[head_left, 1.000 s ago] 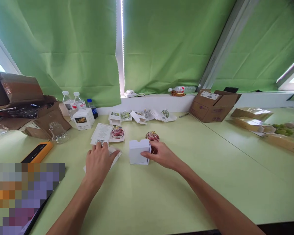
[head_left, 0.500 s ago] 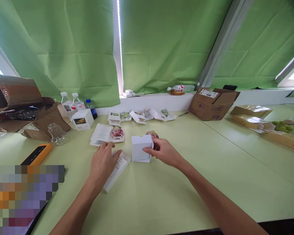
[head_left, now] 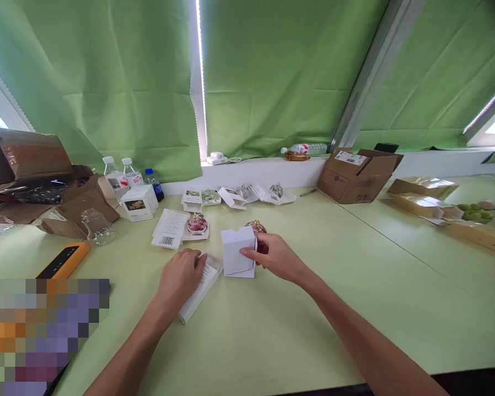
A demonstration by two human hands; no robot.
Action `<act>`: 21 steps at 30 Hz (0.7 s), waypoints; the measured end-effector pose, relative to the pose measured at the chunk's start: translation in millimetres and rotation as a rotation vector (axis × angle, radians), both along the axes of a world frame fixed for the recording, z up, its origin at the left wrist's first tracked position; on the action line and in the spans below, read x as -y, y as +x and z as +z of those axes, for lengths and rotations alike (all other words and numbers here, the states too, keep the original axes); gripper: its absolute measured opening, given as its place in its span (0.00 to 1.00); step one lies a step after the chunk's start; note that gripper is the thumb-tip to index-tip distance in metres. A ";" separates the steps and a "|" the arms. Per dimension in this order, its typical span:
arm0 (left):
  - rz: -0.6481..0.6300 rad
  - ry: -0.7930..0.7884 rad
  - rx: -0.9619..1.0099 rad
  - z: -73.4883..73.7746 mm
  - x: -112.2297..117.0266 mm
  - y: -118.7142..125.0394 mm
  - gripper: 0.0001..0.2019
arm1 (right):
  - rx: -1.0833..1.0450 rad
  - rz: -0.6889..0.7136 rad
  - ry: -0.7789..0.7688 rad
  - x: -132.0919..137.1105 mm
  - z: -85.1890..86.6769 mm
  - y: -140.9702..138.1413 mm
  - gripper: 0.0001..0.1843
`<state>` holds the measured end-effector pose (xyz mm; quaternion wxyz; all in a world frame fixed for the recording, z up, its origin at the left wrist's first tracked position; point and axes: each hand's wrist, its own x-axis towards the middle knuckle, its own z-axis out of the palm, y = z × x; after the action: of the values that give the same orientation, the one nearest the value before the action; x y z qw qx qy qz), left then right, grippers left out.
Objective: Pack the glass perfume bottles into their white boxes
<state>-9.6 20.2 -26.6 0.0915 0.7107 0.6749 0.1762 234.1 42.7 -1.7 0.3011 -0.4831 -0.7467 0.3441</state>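
My right hand (head_left: 274, 257) grips a small white open box (head_left: 238, 252) by its right side, holding it upright on the pale green table (head_left: 355, 286). Just behind the box sits a red glass ornament (head_left: 256, 226). My left hand (head_left: 181, 278) lies with fingers curled over a flat white carton piece (head_left: 202, 289) that rests on the table left of the box. Farther back left lie a barcode sheet (head_left: 169, 228) and a second red ornament (head_left: 197, 224) on white card.
Three bottles (head_left: 130, 175), a white printed box (head_left: 139, 202) and torn cardboard (head_left: 33, 181) stand at back left. Several clear ornaments on opened cartons (head_left: 241, 193) line the back. An open brown box (head_left: 357, 176) and trays (head_left: 441, 206) lie right. An orange device (head_left: 64, 259) sits left.
My left hand drew the flat white carton piece toward me and to the right, nearer the box. My right hand tipped the white box up slightly and holds it.
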 end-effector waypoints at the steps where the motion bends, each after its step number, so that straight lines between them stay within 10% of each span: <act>1: -0.005 0.014 0.014 -0.7 -0.4 0.2 0.20 | -0.005 -0.001 0.000 0.1 0.3 0.2 0.19; 21: -0.006 0.251 0.560 7.3 -0.1 5.0 0.22 | -0.014 -0.037 0.038 0.8 6.8 1.0 0.17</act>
<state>-4.6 20.3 -19.2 0.1859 0.6421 0.5944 0.4471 235.1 42.0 5.1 0.3217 -0.4885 -0.7419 0.3278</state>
